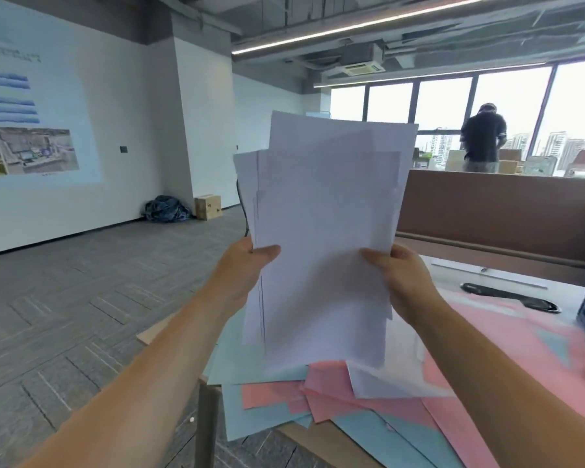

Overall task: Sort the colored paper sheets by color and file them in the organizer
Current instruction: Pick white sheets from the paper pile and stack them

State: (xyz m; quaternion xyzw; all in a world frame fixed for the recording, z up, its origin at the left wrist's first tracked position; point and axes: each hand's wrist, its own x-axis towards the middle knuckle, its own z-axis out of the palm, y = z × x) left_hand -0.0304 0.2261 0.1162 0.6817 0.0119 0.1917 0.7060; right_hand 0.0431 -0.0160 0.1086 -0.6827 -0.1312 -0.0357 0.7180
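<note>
White sheets (325, 231) gathered, pinched between fingers (267, 253) of left hand (244, 268) and right hand (406, 282); pink sheets (345, 396) and blue sheets (250, 420) lie unsorted, unfiled.

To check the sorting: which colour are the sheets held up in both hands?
The sheets are white; the head view shows it best.

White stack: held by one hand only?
No, the left hand and the right hand both grip the white stack, one at each side edge.

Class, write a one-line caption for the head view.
The left hand and right hand hold white sheets above pink sheets and blue sheets on a desk.
</note>
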